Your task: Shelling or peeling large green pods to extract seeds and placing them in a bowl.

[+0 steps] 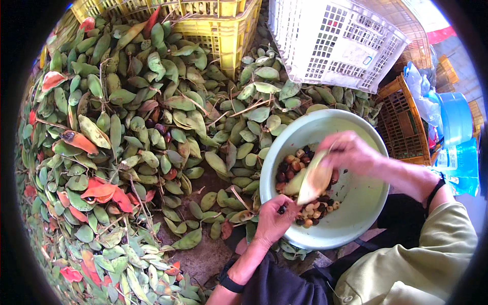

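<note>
While your right hand [352,151] clasps, a little blurred, the upper end of a pale pod [311,182], your left hand [274,219] curls its fingers by the lower tip; whether they pinch anything, I can't tell. That pod slants between your two hands, right above the seeds [292,164] in the pale green basin [362,203] beneath.

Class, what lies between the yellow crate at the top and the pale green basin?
In the head view, green pods with a few thin stems fill the stretch between the yellow crate and the pale green basin.
</note>
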{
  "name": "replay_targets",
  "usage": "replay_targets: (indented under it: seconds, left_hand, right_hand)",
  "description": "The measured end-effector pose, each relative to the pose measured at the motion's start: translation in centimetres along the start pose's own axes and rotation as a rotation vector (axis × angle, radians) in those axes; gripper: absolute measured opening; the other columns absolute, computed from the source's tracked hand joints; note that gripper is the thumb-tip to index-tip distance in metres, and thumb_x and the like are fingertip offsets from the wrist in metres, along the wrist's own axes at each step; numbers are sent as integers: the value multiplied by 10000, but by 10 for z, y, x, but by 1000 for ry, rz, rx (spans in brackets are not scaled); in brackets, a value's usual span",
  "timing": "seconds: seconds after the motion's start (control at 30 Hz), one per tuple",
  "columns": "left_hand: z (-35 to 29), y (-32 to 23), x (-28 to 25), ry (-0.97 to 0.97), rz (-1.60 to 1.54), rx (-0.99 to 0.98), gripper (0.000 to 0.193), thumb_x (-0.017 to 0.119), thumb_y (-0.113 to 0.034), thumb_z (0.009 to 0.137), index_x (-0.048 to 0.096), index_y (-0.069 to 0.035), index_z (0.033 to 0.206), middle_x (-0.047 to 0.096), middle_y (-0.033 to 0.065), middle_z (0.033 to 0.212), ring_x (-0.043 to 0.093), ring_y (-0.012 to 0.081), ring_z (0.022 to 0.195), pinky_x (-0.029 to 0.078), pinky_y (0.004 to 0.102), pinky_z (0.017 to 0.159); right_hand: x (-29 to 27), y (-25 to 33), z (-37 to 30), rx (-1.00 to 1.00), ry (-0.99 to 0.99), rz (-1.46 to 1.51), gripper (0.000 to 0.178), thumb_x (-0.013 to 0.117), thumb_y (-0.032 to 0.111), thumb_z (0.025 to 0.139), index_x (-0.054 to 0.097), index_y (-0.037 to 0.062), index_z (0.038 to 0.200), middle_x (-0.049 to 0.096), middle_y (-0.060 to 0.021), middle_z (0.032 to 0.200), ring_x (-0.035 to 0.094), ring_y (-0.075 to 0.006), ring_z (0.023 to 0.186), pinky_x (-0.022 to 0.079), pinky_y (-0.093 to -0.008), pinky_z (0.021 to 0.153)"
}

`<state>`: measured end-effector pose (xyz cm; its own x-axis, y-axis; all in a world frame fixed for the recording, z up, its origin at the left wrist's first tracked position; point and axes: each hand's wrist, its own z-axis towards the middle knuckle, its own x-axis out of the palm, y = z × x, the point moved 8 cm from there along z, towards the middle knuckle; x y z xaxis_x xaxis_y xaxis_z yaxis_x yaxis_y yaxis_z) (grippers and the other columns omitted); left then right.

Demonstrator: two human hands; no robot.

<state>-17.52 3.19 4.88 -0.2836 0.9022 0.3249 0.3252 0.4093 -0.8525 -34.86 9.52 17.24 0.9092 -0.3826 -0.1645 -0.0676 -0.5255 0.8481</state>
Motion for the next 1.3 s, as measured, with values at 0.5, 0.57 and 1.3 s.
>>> replay_targets:
  seconds: [0.5, 0.57, 1.3]
  left_hand:
    - [-93, -38, -162, -984, 294, 405, 132, 583, 54, 842, 649, 0, 942, 653, 53, 846, 613, 107, 733, 516, 249, 663]
    - [-109, -22, -213, -1265, 626, 391, 148, 576, 21, 829, 649, 26, 957, 673, 112, 830, 634, 156, 726, 499, 274, 631]
    - [-72, 0, -214, -939, 323, -87, 209, 602, -118, 843, 586, 31, 698, 552, 84, 524, 508, 160, 456, 384, 328, 434]
  right_hand:
    - [-345, 214, 38, -637, -953, -1015, 373, 558, 300, 947, 571, 48, 1221, 617, -65, 1142, 567, -141, 1030, 444, -285, 907]
    - [-344, 207, 56, -610, -888, -960, 368, 556, 300, 948, 576, 49, 1215, 619, -62, 1138, 566, -139, 1028, 443, -284, 907]
    - [81, 74, 36, -840, 146, -495, 72, 612, 84, 869, 625, 19, 898, 600, -101, 813, 624, -242, 747, 520, -343, 644]
